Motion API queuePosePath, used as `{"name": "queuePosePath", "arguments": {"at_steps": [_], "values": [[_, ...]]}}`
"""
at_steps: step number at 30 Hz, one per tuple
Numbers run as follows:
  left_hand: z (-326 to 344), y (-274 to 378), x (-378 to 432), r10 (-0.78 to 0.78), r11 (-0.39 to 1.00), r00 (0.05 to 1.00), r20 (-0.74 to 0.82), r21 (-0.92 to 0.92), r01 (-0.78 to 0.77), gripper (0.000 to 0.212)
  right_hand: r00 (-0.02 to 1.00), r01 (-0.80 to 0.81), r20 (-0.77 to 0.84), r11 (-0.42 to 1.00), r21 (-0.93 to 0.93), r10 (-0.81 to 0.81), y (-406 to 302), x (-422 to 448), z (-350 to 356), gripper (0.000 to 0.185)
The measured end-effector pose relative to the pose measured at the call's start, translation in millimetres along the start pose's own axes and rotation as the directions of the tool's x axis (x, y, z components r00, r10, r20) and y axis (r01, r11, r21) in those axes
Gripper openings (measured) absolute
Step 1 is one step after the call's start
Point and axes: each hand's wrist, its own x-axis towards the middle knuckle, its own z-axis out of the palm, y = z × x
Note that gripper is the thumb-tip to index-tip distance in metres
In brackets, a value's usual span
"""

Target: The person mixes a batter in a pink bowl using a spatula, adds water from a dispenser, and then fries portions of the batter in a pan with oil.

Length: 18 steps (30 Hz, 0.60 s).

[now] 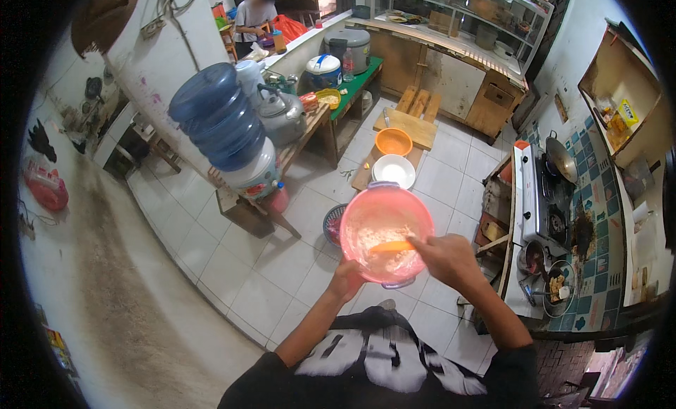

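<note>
A pink plastic basin (351, 211) with purple handles is held up in front of me, tilted so that its inside shows. My left hand (346, 279) grips its lower left rim, some fingers hidden beneath it. Inside lies a pale, wet, lumpy mixture (375, 232) that also smears the wall. My right hand (443, 258) is closed around the end of an orange spatula-like utensil (391, 247), whose flat part rests in the mixture. Just beyond the basin stand a white bowl (393, 170) and an orange bowl (393, 141) on a low wooden board.
On the right is a two-burner gas stove (533, 198) with a wok (561, 158); a saucepan (533, 258) stands nearer. To the left, a blue water jug (216, 118) and a kettle (280, 113) occupy a wooden bench. A basket (332, 227) sits on the floor. A person (256, 18) is beyond the low wall.
</note>
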Motion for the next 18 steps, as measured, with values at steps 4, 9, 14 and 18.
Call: {"name": "queuePosePath", "arguments": {"at_steps": [4, 9, 14, 18], "values": [[-27.1, 29.1, -43.4, 0.134, 0.991, 0.991, -0.028, -0.014, -0.134, 0.074, 0.974, 0.224, -0.031, 0.975, 0.007, -0.224, -59.3, 48.2, 34.4, 0.036], [-75.9, 71.6, -120.2, 0.309, 0.951, 0.94, -0.144, 0.067, -0.303, 0.071, 0.933, 0.347, -0.068, 0.934, -0.089, -0.353, -132.2, 119.1, 55.3, 0.039], [-88.9, 100.9, -166.5, 0.307, 0.948, 0.931, -0.2, -0.023, -0.317, 0.071, 0.923, 0.322, -0.175, 0.937, -0.137, -0.343, -177.8, 138.5, 63.2, 0.038], [-90.6, 114.2, -182.1, 0.282, 0.959, 0.932, -0.227, 0.038, -0.281, 0.072, 0.926, 0.304, -0.182, 0.939, -0.163, -0.332, -181.9, 141.2, 55.9, 0.039]]}}
